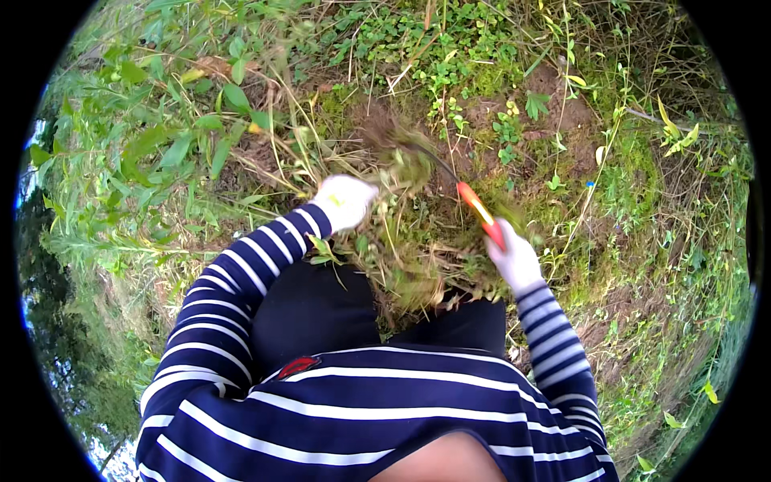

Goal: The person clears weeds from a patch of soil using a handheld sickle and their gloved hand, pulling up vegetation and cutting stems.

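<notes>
My right hand (515, 256), in a white glove, is shut around the red and yellow handle of a hand tool (476, 208). A thin dark shaft runs from the handle up and left into blurred weeds, where the tool's head is hidden. My left hand (346, 202), also in a white glove, is low over plant stems left of the tool; its fingers are blurred, so I cannot tell whether it grips any. Between my hands lies a tangle of pulled-looking weeds and dry grass (415, 259). A blurred brown and green clump (391, 135) is near the shaft's far end.
Leafy green plants (181, 144) stand at the left. Low clover-like plants (421, 54) grow ahead, beside bare, mossy soil (554, 114). Long vines and grass (674, 199) spread at the right. My dark-clothed knees (313, 301) are close behind the weeds. A small blue object (590, 184) shows at the right.
</notes>
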Available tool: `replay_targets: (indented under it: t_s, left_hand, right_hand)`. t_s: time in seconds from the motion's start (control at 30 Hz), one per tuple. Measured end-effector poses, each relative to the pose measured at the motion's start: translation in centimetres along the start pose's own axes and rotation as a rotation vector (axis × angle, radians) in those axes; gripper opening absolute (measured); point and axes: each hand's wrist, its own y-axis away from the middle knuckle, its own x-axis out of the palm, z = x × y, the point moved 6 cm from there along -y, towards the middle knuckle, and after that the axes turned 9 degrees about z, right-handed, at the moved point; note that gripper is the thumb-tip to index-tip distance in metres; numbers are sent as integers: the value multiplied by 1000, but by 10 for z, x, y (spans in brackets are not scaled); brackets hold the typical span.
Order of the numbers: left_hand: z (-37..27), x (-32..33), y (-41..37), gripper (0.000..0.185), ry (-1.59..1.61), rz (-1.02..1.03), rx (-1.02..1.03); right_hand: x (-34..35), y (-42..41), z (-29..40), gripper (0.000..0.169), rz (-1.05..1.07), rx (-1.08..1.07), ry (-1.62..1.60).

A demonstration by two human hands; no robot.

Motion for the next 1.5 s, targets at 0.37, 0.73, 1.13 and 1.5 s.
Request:
replay_targets:
  t_s: [0.37,0.73,1.13,1.5]
  left_hand:
    - [15,-14,-18,96,7,-21,-359]
    - [36,12,-41,30,66,-23,-171]
    - [-19,-11,35,61,132,156,154]
    - [4,-15,50,71,-119,342,-55]
  right_hand:
    - [-40,91,-21,38,-103,33,-138]
    - [38,-26,53,35,-90,-75,-322]
    - [-27,146,-52,28,-7,187,-472]
    - [4,121,5,39,-171,104,-560]
